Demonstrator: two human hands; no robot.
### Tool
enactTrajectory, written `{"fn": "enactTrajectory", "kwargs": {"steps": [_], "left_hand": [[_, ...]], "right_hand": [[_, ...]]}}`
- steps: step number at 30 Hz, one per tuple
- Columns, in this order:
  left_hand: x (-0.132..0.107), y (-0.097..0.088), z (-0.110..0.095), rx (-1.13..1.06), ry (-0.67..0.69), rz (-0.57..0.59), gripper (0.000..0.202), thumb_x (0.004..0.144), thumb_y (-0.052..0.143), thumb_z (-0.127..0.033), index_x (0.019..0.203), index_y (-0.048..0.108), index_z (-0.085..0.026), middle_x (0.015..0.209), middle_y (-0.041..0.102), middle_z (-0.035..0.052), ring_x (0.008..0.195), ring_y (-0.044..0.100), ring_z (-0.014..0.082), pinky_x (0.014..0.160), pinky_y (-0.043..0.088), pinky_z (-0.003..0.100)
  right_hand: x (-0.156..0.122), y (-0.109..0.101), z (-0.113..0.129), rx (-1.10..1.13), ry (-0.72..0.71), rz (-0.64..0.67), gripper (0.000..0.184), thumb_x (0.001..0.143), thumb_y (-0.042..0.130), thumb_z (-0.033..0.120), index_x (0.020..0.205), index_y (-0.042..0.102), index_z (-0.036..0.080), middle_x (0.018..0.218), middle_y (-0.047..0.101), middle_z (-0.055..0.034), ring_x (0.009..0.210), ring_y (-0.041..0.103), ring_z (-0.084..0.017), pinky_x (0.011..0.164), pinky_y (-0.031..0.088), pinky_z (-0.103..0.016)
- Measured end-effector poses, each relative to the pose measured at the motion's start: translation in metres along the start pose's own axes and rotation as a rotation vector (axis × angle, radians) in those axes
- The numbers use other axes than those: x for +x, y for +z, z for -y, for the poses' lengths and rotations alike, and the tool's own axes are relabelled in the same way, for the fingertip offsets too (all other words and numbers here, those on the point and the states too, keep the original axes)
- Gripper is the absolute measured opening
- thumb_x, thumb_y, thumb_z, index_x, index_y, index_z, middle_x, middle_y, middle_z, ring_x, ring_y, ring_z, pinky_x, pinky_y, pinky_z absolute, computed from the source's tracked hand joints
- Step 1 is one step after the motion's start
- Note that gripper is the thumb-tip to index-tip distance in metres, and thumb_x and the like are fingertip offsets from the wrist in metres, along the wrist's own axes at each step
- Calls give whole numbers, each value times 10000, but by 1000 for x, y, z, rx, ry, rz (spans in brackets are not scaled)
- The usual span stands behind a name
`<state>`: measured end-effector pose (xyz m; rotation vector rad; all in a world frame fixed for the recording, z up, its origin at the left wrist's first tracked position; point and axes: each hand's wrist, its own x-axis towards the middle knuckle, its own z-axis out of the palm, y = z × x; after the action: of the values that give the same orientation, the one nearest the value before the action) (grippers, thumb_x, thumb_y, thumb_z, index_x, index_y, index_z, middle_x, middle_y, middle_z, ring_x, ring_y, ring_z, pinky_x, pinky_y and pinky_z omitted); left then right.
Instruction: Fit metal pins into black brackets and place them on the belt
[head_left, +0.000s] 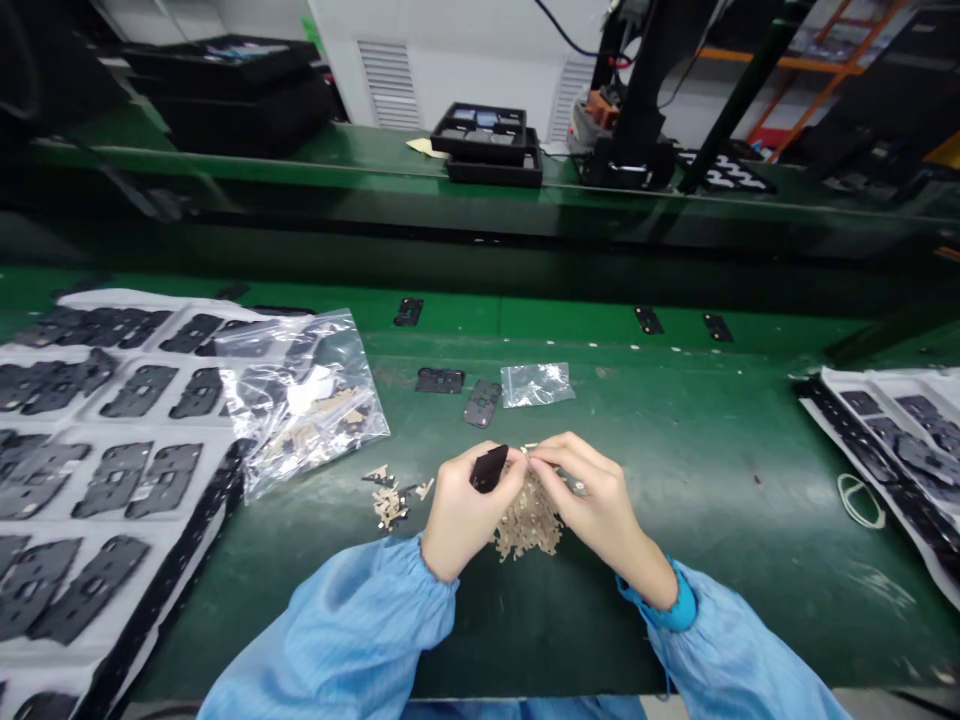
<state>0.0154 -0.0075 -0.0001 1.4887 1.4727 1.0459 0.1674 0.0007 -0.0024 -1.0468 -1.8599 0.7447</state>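
My left hand [469, 505] is closed around a dark flat plastic part [490, 468], which sticks up between thumb and fingers. Fingertips of my right hand [592, 490] are pinched together and meet those of the left; a tiny pale piece seems to sit between them, too small to make out. Below both hands lies a heap of small tan pieces [529, 525], partly hidden by the fingers. Left of my left hand is a smaller pile of tan and dark pieces [390, 503]. Two black plastic plates [481, 403] lie just beyond the hands.
A clear bag with tan pieces [315, 420] overlaps a white tray of black plates [217, 480] at left. A small clear bag [537, 385] lies ahead. Another tray [885, 440] and a pale loop [860, 502] are at right. Black boxes [480, 135] stand on the raised shelf.
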Motion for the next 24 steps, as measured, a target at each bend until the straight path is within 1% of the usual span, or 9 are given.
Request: {"fn": "enactTrajectory", "kwargs": {"steps": [3,6,10,13,15,17,20,24], "left_hand": [[-3,1,2,105,77,-22,114,792,561,-227,734,637,-164,695,640,-8,641,571,115,638,437,198],[-3,1,4,152,105,-10,111,802,557,-236,750,630,-171,710,646,-6,653,579,119,645,443,198],[-3,1,4,121,44,39,116,805,554,-248,757,623,-169,694,645,-5,635,591,120,620,459,195],[-2,1,4,42,-33,70,126,806,552,-262,767,625,-166,589,593,-28,506,549,95,525,452,183],[-1,2,4,-2,-60,82,131,807,552,-263,764,626,-164,554,567,-37,457,517,83,487,441,178],[-1,2,4,-12,-65,88,129,806,553,-259,758,623,-161,567,574,-32,465,520,83,493,443,179],[-1,1,1,6,-55,87,124,804,554,-256,764,619,-157,617,599,-16,525,552,95,539,458,187],[-2,1,-2,-30,-70,103,133,808,546,-266,763,609,-157,684,629,7,603,582,115,567,467,196]], "right_hand": [[-1,-2,-1,-39,-28,47,148,894,464,129,909,602,181,867,586,-71,791,571,-171,704,467,-294],[-3,-2,-2,-80,-23,94,147,901,444,136,913,586,169,876,580,-74,789,559,-168,711,462,-294],[-4,0,-3,-93,-11,87,161,900,427,128,878,580,171,851,572,-65,768,549,-164,703,457,-294],[-3,-1,-4,-35,-3,63,158,901,443,125,864,588,175,840,574,-57,763,559,-156,698,459,-284],[-3,-2,-5,-7,4,74,153,901,455,122,869,595,174,848,579,-58,774,565,-155,701,459,-282],[-2,-4,-5,-4,5,93,151,902,458,121,869,596,172,846,577,-58,775,562,-156,700,456,-284],[-2,-4,-4,-19,-8,110,142,903,455,130,875,590,168,840,568,-58,768,552,-158,698,452,-289],[-2,-4,-2,-22,8,94,154,904,439,144,886,588,177,836,569,-58,751,553,-161,681,456,-291]]}}
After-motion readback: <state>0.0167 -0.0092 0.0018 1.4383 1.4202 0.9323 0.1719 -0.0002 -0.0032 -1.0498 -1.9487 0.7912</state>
